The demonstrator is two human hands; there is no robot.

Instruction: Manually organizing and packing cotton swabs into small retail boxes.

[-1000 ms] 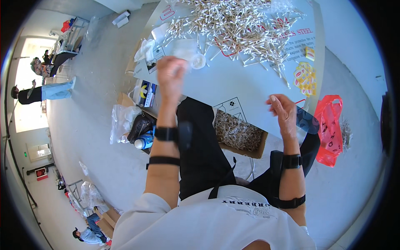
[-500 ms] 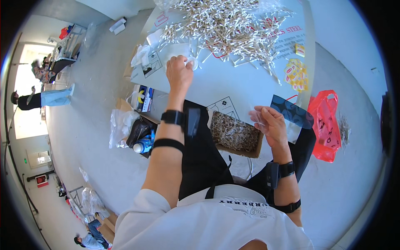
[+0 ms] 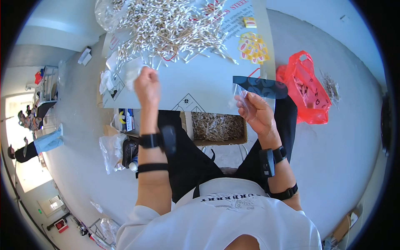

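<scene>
My right hand (image 3: 259,112) is closed on a small clear plastic bag (image 3: 246,99), pinched between thumb and fingers above the table's near right edge. My left hand (image 3: 148,88) is curled over the left part of the table (image 3: 200,87). Its fingers are slightly blurred, and what they hold, if anything, cannot be made out. Just beside those fingers lies a pile of whitish plastic bags (image 3: 132,71). Beyond them spreads a big heap of loose cotton swabs (image 3: 166,31). A dark blue translucent sheet (image 3: 260,86) sticks out behind my right hand.
Small yellow packets (image 3: 253,48) and a yellow box (image 3: 249,22) lie at the table's right. A cardboard box of swabs (image 3: 218,126) sits above my lap. A red plastic bag (image 3: 306,89) stands to the right, and crumpled clear bags (image 3: 111,152) are on the left. People are far left.
The view has shifted, so the table sits further left. My left hand has drawn away from the round whitish item it was touching and has curled up. My right hand still holds the clear bag, now raised.
</scene>
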